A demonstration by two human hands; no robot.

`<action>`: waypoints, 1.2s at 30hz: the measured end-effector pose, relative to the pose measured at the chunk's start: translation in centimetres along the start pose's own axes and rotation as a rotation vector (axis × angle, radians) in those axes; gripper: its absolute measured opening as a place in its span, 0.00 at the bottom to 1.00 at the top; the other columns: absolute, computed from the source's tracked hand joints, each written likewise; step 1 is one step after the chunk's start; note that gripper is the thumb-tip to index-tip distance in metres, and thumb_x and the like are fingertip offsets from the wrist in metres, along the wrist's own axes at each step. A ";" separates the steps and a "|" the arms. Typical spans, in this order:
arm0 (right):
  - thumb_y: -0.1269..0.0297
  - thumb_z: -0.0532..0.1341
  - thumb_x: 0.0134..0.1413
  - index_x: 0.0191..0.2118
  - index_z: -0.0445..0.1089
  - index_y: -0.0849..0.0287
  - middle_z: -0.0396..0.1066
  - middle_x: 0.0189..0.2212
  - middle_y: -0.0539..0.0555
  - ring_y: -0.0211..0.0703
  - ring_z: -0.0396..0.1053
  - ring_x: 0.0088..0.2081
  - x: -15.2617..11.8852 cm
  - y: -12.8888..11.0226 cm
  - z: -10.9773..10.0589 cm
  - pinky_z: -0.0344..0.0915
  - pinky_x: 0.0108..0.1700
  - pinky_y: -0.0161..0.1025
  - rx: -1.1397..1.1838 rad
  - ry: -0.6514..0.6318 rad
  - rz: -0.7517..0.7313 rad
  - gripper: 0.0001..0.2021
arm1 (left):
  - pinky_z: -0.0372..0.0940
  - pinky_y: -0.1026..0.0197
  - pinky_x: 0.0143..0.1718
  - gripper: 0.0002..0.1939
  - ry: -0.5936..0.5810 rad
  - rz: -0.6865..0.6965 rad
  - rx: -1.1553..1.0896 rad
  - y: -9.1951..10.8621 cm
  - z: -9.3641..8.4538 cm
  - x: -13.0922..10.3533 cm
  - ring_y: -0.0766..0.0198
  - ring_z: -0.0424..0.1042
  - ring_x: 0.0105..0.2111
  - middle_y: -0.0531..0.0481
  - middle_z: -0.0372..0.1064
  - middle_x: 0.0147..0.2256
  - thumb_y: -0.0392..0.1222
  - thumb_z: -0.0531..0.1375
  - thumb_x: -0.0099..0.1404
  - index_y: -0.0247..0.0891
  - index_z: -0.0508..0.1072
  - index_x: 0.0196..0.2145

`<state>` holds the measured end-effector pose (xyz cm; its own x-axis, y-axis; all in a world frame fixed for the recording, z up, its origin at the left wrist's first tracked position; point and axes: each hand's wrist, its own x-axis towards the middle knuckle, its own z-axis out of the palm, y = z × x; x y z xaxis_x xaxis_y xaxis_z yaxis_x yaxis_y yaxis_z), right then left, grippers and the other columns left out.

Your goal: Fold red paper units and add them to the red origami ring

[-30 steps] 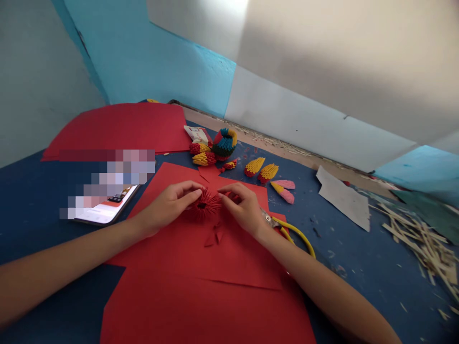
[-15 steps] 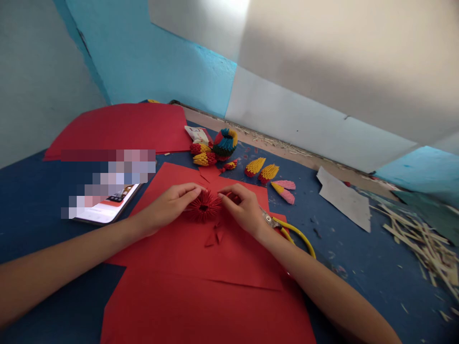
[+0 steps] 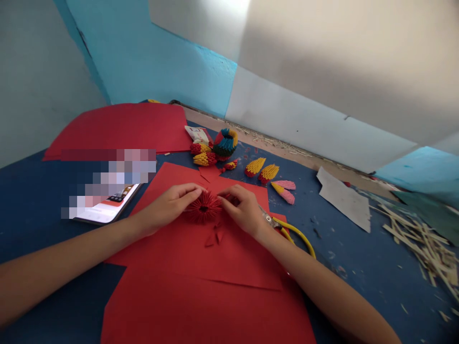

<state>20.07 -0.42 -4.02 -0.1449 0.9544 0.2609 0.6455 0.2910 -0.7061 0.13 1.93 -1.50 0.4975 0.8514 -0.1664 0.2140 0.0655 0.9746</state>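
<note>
A spiky red folded-paper ring (image 3: 204, 208) with a small dark hole lies on red paper sheets (image 3: 172, 248). My left hand (image 3: 175, 204) grips the ring's upper left edge between thumb and fingers. At its right edge, my right hand (image 3: 242, 205) has thumb and fingertips pinched on the ring. Small folded red pieces (image 3: 214, 237) lie just below it. Yellow-handled scissors (image 3: 297, 231) rest partly hidden behind my right wrist.
A phone (image 3: 114, 205) lies left of the sheets, near stacked red paper (image 3: 125, 129). Beyond stand a multicoloured paper ring (image 3: 225, 143) and yellow-red cones (image 3: 255, 167). Grey card (image 3: 344, 198) and paper strips (image 3: 423, 239) are at the right.
</note>
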 end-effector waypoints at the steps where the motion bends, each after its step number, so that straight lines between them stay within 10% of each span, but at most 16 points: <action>1: 0.70 0.60 0.54 0.33 0.73 0.59 0.72 0.30 0.53 0.39 0.68 0.31 0.0 0.0 0.0 0.62 0.34 0.36 0.000 -0.006 0.000 0.05 | 0.65 0.57 0.43 0.14 -0.004 -0.003 -0.004 0.0 0.0 0.0 0.57 0.71 0.43 0.47 0.74 0.40 0.50 0.54 0.63 0.38 0.73 0.36; 36: 0.59 0.63 0.53 0.29 0.75 0.59 0.76 0.27 0.51 0.37 0.71 0.28 -0.4 -1.1 0.4 0.64 0.29 0.32 0.385 -0.056 -0.017 0.09 | 0.67 0.65 0.29 0.08 -0.050 0.071 0.091 -0.2 0.3 -0.1 0.66 0.72 0.27 0.53 0.72 0.29 0.40 0.61 0.56 0.36 0.71 0.35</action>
<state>19.10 -1.07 -3.56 -0.2006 0.9483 0.2459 0.3158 0.3002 -0.9001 0.31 1.61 -1.72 0.5548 0.8250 -0.1071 0.2511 -0.0433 0.9670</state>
